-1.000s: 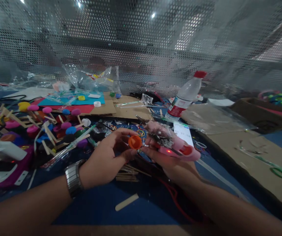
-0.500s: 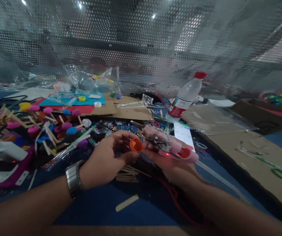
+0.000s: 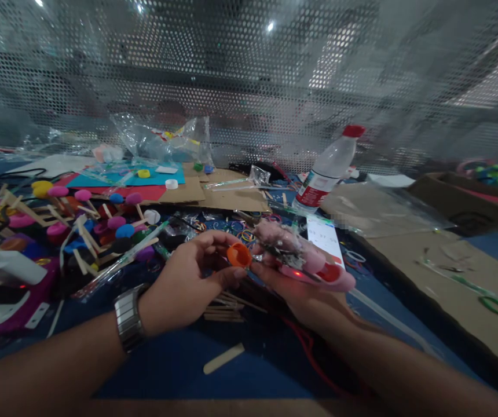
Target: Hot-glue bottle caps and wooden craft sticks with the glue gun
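Left hand (image 3: pixel 183 284), centre of frame: thumb and fingers pinched on an orange cap (image 3: pixel 239 255), hollow side showing. Right hand (image 3: pixel 295 292), just right of centre: fingers closed round a pink glue gun (image 3: pixel 316 259), grey-smudged, red light lit, nozzle toward upper left. Right fingertips close by the cap; contact cannot be told. Beneath the hands, a bundle of sticks (image 3: pixel 223 314); one loose stick (image 3: pixel 223 358) at lower centre. Phone (image 3: pixel 318 231) behind the gun. Bottle (image 3: pixel 329 168), red-topped and tilted, upper right of centre. Coloured caps (image 3: pixel 116 222) and sticks crowd mid-left.
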Demonstrator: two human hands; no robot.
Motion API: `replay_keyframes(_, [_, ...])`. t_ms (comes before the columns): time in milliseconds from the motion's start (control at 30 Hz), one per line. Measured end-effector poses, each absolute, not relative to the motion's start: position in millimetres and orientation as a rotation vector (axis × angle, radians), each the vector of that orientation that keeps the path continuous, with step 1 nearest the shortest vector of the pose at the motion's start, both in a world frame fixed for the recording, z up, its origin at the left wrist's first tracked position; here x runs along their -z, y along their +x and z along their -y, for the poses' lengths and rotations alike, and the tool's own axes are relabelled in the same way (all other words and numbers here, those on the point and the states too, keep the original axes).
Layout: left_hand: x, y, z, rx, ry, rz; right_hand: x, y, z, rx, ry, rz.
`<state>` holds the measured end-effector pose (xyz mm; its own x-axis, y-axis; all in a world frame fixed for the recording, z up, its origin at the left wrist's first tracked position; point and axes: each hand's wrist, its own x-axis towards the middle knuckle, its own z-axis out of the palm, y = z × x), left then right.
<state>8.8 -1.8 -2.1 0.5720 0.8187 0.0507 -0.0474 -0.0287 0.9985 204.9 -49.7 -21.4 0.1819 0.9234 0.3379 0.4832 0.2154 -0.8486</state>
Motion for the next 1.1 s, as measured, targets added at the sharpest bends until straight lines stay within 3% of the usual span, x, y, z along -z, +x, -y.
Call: replay_keyframes(1100, [3, 9, 1, -0.815, 1.312, -0.581, 31, 209, 45, -0.542, -1.281, 1.585])
